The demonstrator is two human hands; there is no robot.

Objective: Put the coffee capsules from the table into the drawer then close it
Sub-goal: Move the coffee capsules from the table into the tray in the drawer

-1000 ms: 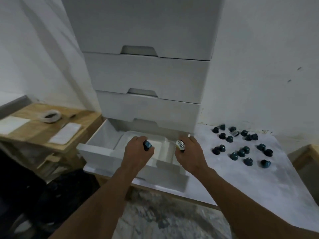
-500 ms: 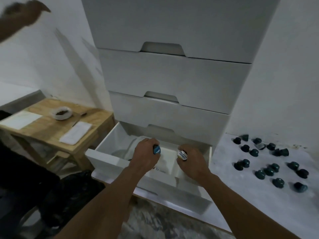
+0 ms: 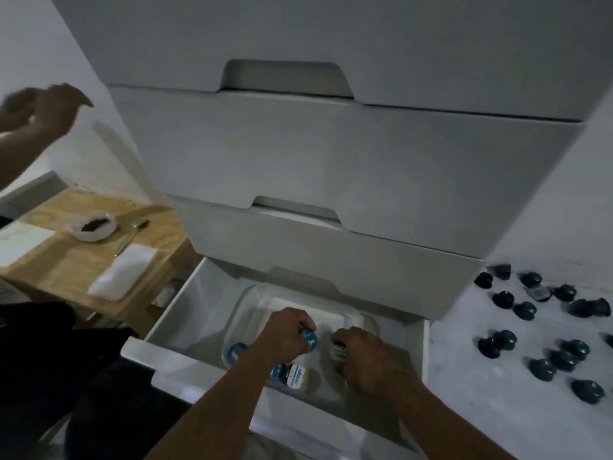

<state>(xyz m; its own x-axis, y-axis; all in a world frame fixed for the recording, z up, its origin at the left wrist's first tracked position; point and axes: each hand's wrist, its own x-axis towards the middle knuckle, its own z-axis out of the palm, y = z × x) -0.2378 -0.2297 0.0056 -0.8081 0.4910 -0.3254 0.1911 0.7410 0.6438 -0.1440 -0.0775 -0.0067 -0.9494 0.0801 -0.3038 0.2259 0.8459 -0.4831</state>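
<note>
- The left hand (image 3: 287, 333) is pinching a blue-lidded capsule (image 3: 309, 340) and the right hand (image 3: 368, 360) is gripping a white-lidded capsule (image 3: 338, 351). Both are hanging low over the clear tray (image 3: 245, 303) inside the open bottom drawer (image 3: 172, 363).
- A few loose capsules (image 3: 236, 353) are already lying in that tray. Anything let go from too high is probably going to bounce off them and skip over the tray's low wall.
- The two hands are working right next to each other, so knuckles bumping and knocking a capsule loose is looking like a real risk.
- The drawer above (image 3: 331, 254) is overhanging the back of the open one, so a quick lift could be asking for a scraped hand.
- Most of the job is waiting on the table (image 3: 464, 393): a scatter of teal capsules (image 3: 564, 360), well apart from the drawer. They're small and rounded, so a greedy grab is likely sending some rolling off the edge.
- Slamming the drawer at the end could be flinging capsules out of the tray or catching fingers.
- Someone else's hand (image 3: 43, 107) is hovering at the far left, blurry, so there's no telling what it's doing.
</note>
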